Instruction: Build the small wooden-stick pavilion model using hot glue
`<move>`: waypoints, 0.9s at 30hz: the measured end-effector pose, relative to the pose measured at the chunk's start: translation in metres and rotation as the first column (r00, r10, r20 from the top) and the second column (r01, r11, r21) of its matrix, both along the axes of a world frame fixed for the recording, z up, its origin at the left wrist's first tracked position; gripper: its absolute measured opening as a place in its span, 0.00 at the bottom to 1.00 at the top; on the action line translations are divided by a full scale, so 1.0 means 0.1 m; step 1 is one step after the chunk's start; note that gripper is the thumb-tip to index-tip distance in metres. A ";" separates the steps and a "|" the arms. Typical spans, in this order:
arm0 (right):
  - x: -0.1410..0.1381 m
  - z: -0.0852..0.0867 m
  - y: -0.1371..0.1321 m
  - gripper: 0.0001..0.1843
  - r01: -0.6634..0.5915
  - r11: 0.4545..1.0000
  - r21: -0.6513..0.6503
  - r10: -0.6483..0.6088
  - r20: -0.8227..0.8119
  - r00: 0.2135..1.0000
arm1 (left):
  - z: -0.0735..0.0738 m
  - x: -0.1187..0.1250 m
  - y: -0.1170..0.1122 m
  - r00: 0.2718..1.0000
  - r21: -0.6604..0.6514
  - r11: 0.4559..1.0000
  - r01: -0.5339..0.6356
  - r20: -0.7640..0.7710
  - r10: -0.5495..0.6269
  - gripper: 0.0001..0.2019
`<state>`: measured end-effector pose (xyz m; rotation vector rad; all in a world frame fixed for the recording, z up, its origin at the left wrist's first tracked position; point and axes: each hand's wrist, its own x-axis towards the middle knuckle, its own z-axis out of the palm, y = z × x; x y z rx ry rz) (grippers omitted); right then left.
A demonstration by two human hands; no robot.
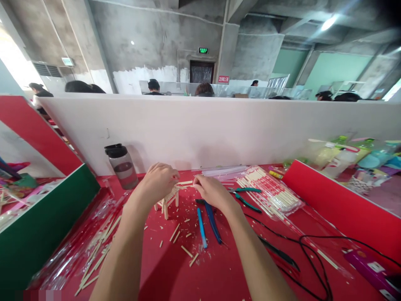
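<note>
On the red table stands a small chair-like frame [166,207] built of thin wooden sticks. My left hand [161,179] is over its top, fingers curled together; their tips and anything between them are hard to make out. Just to the right, my right hand [208,190] pinches the end of a thin wooden stick [186,186] that lies across the gap between both hands. Below my right hand are blue-handled pliers [213,221] and a blue glue stick [201,228]. Short cut stick pieces [187,251] and crumbs are scattered about the frame.
A water bottle [123,167] stands at the back left. Wooden sticks and plastic wrap [90,234] lie on the left. To the right are green-handled pliers [249,196], packed sticks [272,190], a black cable [313,237] and a purple power strip [371,267]. A white partition [200,129] closes the back.
</note>
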<state>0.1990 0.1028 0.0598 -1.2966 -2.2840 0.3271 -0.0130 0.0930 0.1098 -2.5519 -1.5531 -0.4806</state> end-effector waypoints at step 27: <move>-0.18 0.17 0.00 0.08 -0.008 1.000 0.021 0.003 0.253 0.968 | -0.25 0.12 0.05 0.990 -0.026 0.999 0.019 -0.138 -0.022 0.11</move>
